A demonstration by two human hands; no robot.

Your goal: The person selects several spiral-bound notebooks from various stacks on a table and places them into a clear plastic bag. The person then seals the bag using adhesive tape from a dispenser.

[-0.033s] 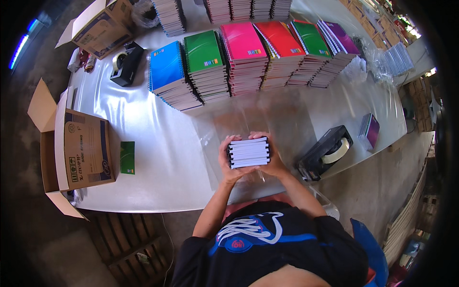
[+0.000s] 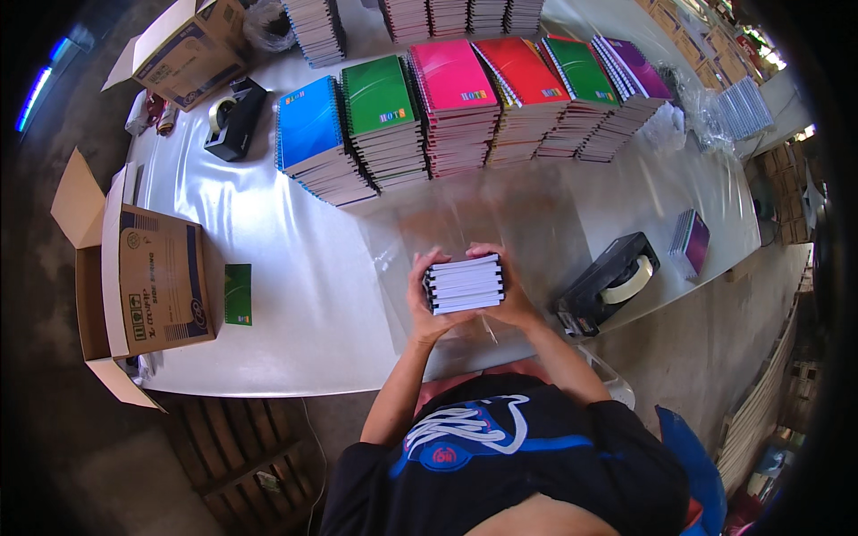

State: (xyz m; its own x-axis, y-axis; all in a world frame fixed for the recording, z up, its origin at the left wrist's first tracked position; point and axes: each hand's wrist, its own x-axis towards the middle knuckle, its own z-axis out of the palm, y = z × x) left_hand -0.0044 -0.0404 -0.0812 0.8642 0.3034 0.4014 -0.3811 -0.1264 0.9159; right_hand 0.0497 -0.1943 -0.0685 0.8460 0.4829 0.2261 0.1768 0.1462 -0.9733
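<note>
Between both palms I grip a small stack of spiral notebooks (image 2: 466, 285), white page edges facing up and dark bindings at the sides. My left hand (image 2: 420, 299) wraps its left side, and my right hand (image 2: 512, 299) closes round its right side. Beneath them a sheet of clear plastic film (image 2: 429, 219) lies on the table. Beyond, tall stacks of notebooks stand in a row, topped by blue (image 2: 310, 125), green (image 2: 379, 94), pink (image 2: 451, 73), red (image 2: 523, 71), green (image 2: 579, 70) and purple (image 2: 633, 67) covers.
An open cardboard box (image 2: 165, 277) stands at the left, with a single green notebook (image 2: 238, 294) beside it. One black tape dispenser (image 2: 608, 286) sits at the right, another (image 2: 236, 121) at the far left. Purple notebooks (image 2: 689, 246) lie near the table's right edge. Another carton (image 2: 192, 58) is behind.
</note>
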